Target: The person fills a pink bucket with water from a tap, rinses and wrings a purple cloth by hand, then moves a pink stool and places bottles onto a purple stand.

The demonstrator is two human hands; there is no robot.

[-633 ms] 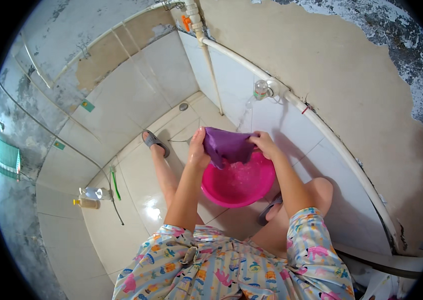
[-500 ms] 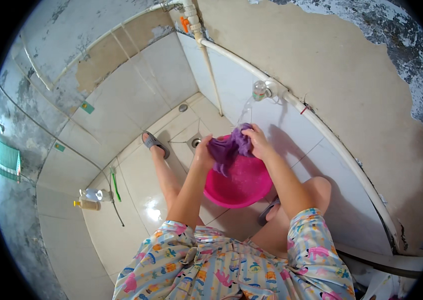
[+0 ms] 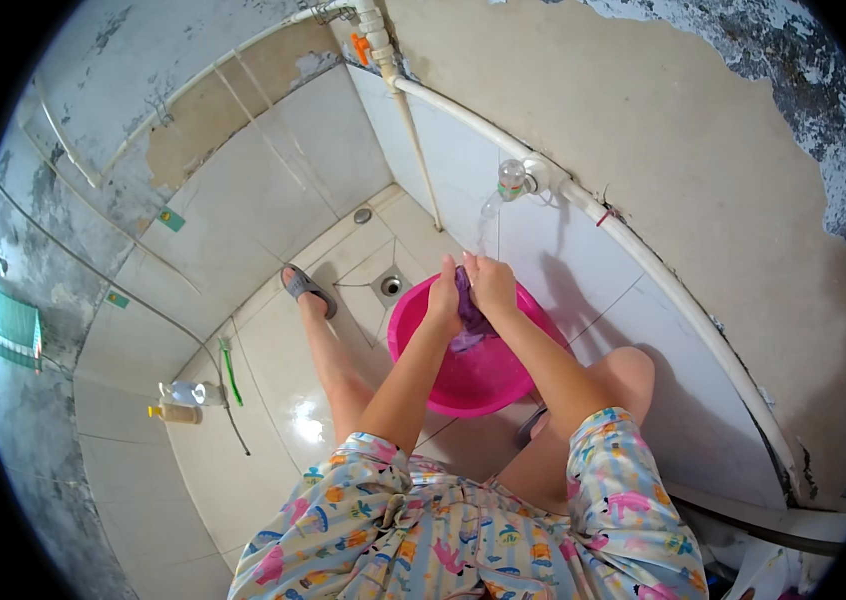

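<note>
A wet purple cloth (image 3: 471, 322) is bunched between my two hands over a bright pink basin (image 3: 478, 395). My left hand (image 3: 446, 300) is closed on the cloth from the left side. Opposite it, my right hand (image 3: 491, 286) presses on the cloth, with the fingers pointing away from me. The lower end of the cloth hangs into the basin; part of it is hidden by my palms. Beyond my hands, a tap with a clear plastic bottle piece (image 3: 510, 180) on its spout lets a thin stream of water down.
A floor drain (image 3: 391, 287) lies left of the basin, near my grey slipper (image 3: 311, 291). Two bottles, one with a yellow cap (image 3: 175, 411), lie farther left beside a green brush-like stick (image 3: 231, 371). A white pipe (image 3: 633, 248) runs along the tiled wall at right.
My hands have come together, squeezing the spread cloth into a narrow bunch. The cloth has moved out from under the water stream, and the basin's far rim shows more.
</note>
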